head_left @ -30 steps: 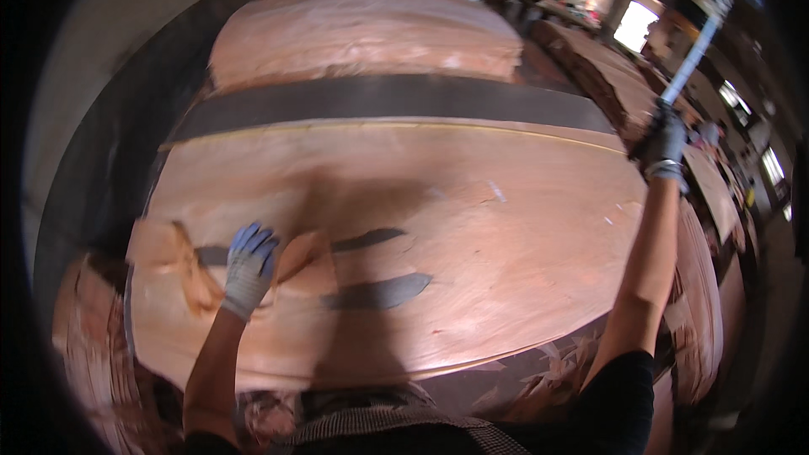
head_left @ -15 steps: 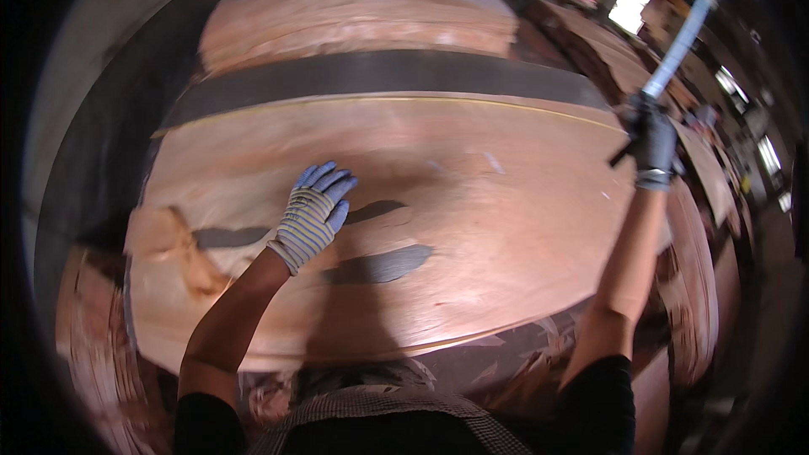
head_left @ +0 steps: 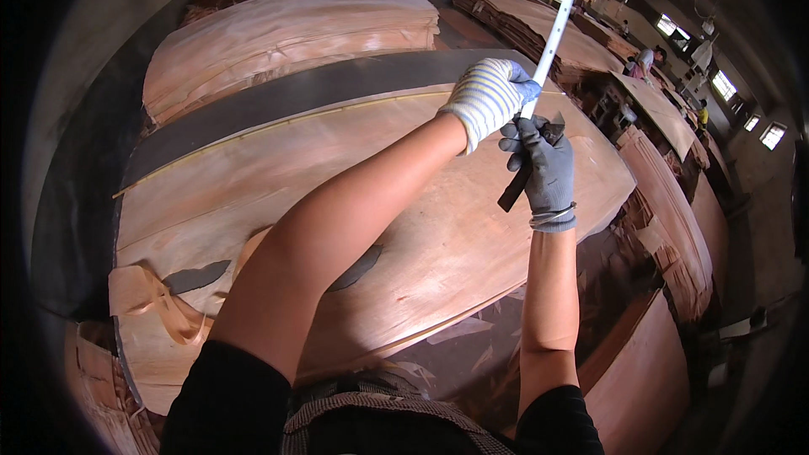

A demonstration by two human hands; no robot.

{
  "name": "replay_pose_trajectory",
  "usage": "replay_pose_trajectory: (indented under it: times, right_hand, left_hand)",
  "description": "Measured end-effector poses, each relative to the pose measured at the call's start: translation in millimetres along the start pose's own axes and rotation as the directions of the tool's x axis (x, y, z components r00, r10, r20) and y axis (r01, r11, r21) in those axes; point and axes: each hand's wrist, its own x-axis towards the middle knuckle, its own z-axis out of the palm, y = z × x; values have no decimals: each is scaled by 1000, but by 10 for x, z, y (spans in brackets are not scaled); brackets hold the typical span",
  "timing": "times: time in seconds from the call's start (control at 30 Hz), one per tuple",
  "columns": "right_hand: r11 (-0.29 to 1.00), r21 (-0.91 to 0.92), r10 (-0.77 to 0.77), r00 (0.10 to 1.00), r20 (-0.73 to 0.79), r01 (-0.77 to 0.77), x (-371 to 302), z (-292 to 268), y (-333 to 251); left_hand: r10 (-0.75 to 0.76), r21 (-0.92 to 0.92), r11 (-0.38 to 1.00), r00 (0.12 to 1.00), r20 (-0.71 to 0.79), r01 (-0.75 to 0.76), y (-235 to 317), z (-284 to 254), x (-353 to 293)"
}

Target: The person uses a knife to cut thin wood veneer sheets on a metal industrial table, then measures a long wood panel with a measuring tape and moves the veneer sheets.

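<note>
My left hand (head_left: 489,101), in a striped glove with blue fingertips, pinches a white perforated tape strip (head_left: 552,42) that runs upward out of view. Just below it, my right hand (head_left: 546,164) in a grey glove is closed around a dark knife-like tool (head_left: 515,189), whose pointed metal end (head_left: 554,125) shows by the thumb. The tape's lower end reaches the right fingers; whether they also grip it is hidden. Under both hands lies a large, thin reddish wood veneer sheet (head_left: 447,236), with dark gaps in it. A loose veneer scrap (head_left: 160,303) rests at its left end.
A yellow-edged line (head_left: 278,128) follows the sheet's far side, beside a dark strip (head_left: 320,88). Beyond stands a thick veneer stack (head_left: 295,25). More stacks (head_left: 666,194) line the right, and torn scraps (head_left: 455,333) lie near me. A person (head_left: 647,61) is far right.
My left hand has gone from open above the sheet, up and right, onto the tape. My right hand has moved left and lower. The view has turned right.
</note>
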Motion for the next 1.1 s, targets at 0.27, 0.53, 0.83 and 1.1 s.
replay_pose_trajectory:
  times: [0.27, 0.53, 0.83, 1.1]
  right_hand:
    - [282, -945, -348, 935, 63, 168, 109, 96, 311]
    - [806, -523, -175, 956, 234, 275, -358, 1225, 783]
    - [927, -326, 306, 877, 372, -185, -1636, 3278, 1591]
    - [760, -434, 641, 447, 624, -484, -2252, 5543, 2666]
  left_hand:
    - [434, 579, 767, 888, -151, -276, -414, -204, -357]
    - [-105, -182, 977, 994, 27, 109, -1339, -1562, -1078]
    - [-539, 274, 739, 784, -309, 616, -3346, -3643, -4980]
    - [-580, 587, 333, 651, -490, 738, -3899, -5312, -6483]
